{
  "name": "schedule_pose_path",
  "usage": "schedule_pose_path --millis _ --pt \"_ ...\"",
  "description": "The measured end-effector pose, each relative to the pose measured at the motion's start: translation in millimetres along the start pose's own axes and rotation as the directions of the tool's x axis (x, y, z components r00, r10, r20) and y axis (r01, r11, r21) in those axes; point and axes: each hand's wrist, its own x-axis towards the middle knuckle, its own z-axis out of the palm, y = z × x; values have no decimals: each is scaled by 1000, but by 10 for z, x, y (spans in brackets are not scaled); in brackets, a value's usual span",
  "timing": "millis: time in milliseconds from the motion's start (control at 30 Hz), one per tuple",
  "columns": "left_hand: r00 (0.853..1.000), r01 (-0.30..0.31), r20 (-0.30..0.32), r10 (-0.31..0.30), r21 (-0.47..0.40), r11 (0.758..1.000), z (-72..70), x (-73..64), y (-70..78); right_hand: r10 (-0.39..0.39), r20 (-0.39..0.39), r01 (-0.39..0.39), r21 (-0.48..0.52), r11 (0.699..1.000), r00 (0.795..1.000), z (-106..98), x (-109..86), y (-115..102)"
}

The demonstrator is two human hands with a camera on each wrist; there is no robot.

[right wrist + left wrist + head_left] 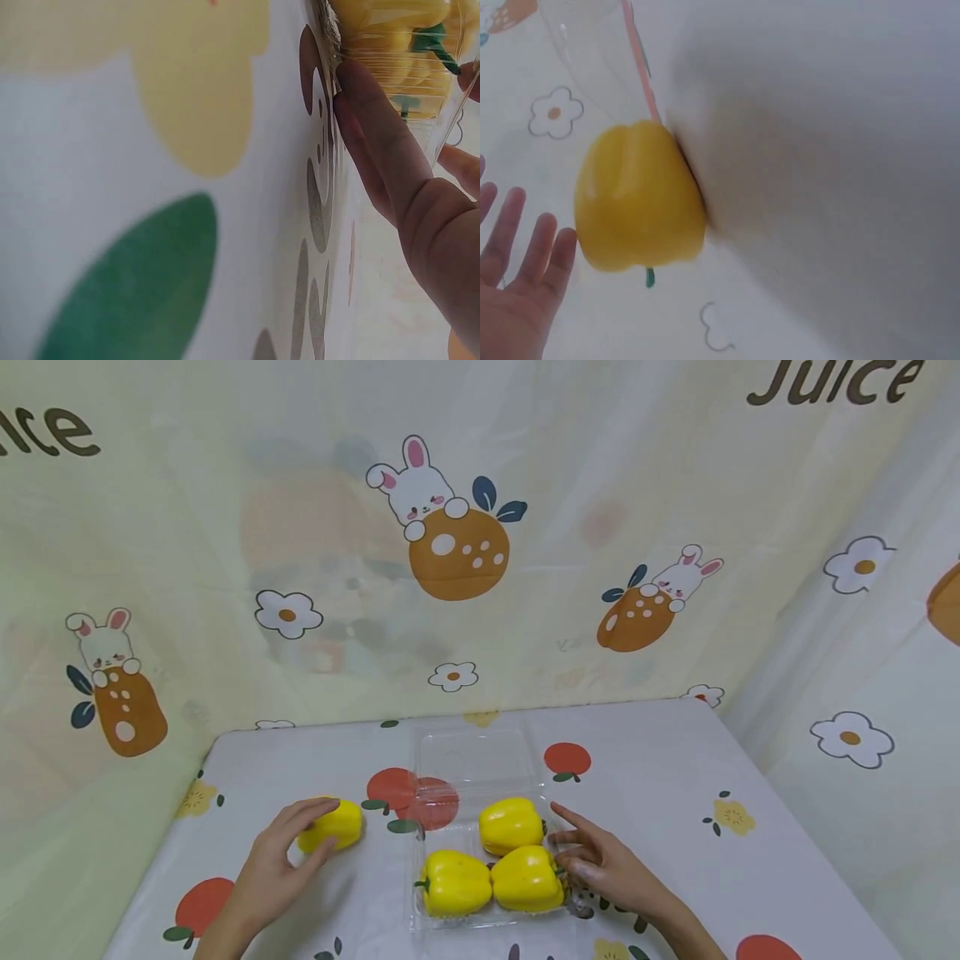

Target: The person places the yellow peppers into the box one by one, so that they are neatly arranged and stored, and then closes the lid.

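On the left of the table, a yellow bell pepper (341,825) lies on the printed cloth. My left hand (281,852) reaches around it from the left, fingers and thumb parted; in the left wrist view, spread fingertips come right to the edge of the pepper (639,199), whose green stem points down. A clear hinged plastic box (480,927) holds three more yellow bell peppers: one at the back (512,827), one front left (456,883), one front right (527,878). At its right wall is my right hand (611,864), index finger extended, fingertips against the clear side.
The box's transparent lid (476,760) lies folded back behind it on the tablecloth (645,768). A printed curtain (315,527) hangs along the table's back edge, with another curtain side (862,660) on the right.
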Motion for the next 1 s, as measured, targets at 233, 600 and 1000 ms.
schedule_pose_path --millis 233,600,1000 --pt "999 -26 -45 24 -36 999 -84 -20 -108 -13 2 13 -6 1000 1000 -3 -9 9" --pt "1000 12 -14 -11 10 1000 -188 55 -289 -1 2 1 8 1000 1000 6 -7 16" --pt "995 49 86 -46 -33 998 -132 92 -447 -14 0 14 -9 1000 1000 -1 -7 15"
